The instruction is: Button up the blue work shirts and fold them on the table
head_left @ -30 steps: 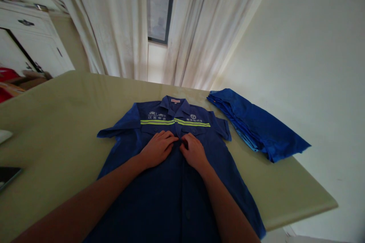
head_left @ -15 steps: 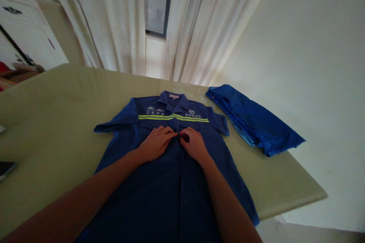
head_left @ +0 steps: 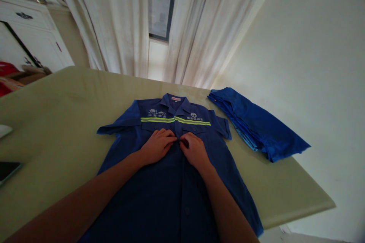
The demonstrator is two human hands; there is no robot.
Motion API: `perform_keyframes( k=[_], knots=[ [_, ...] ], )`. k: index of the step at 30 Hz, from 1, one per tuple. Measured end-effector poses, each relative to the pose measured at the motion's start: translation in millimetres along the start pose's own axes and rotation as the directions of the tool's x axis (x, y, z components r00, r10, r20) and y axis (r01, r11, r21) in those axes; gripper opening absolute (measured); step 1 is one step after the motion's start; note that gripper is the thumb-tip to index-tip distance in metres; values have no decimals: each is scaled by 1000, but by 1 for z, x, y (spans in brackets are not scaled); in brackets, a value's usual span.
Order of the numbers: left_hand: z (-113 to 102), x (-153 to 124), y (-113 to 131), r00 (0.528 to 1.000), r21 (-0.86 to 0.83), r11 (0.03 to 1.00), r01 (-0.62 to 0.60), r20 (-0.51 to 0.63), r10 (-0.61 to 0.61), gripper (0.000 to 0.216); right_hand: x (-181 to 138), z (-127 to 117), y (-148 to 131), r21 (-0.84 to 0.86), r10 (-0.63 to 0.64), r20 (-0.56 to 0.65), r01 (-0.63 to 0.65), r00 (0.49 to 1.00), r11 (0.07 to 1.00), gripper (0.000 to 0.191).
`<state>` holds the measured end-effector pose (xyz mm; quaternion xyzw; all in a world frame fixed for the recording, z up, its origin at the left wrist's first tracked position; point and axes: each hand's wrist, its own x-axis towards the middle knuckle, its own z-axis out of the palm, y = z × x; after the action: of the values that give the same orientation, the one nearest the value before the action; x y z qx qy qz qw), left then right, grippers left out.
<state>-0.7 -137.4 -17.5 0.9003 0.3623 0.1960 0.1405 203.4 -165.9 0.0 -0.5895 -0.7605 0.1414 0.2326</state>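
Observation:
A dark blue short-sleeved work shirt [head_left: 159, 197] lies front up before me, its collar at the far end and a yellow-green reflective stripe across the chest. Just below the stripe, at the front placket, my left hand [head_left: 160, 145] pinches the cloth with thumb and fingertips. Facing it, my right hand [head_left: 195, 150] is closed on the placket's other side, index finger and thumb curled together. The fingertips of both hands nearly meet; the button or buttonhole between them is too small to make out. A lower button [head_left: 187, 210] shows on the placket.
The shirt rests on a table with a yellow-green cover [head_left: 65, 121]. Folded blue garments [head_left: 256, 121] lie at the right edge by the wall. A phone [head_left: 8, 171] and a white object [head_left: 4, 130] are at the left. Curtains [head_left: 114, 26] and a white cabinet [head_left: 31, 30] stand behind.
The view has shifted slightly, so everything sits a little lower and to the right. Both hands stay at the same spot on the placket, with only small finger movements.

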Motion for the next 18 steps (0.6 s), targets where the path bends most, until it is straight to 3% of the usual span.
perform_keyframes(
  k=[6,12,18],
  knots=[
    [-1,0,1,999,1,1000,-14,28,14,37,-2,2,-2,-74,54,-40,-56,998,996,12],
    [2,1,-1,1000,-26,1000,-3,-7,3,39,2,9,0,-14,137,-147,-140,980,990,13],
    [4,4,-7,1000,-84,996,2,-5,-2,34,5,16,2,53,177,-170,-170,969,984,16]
  ],
)
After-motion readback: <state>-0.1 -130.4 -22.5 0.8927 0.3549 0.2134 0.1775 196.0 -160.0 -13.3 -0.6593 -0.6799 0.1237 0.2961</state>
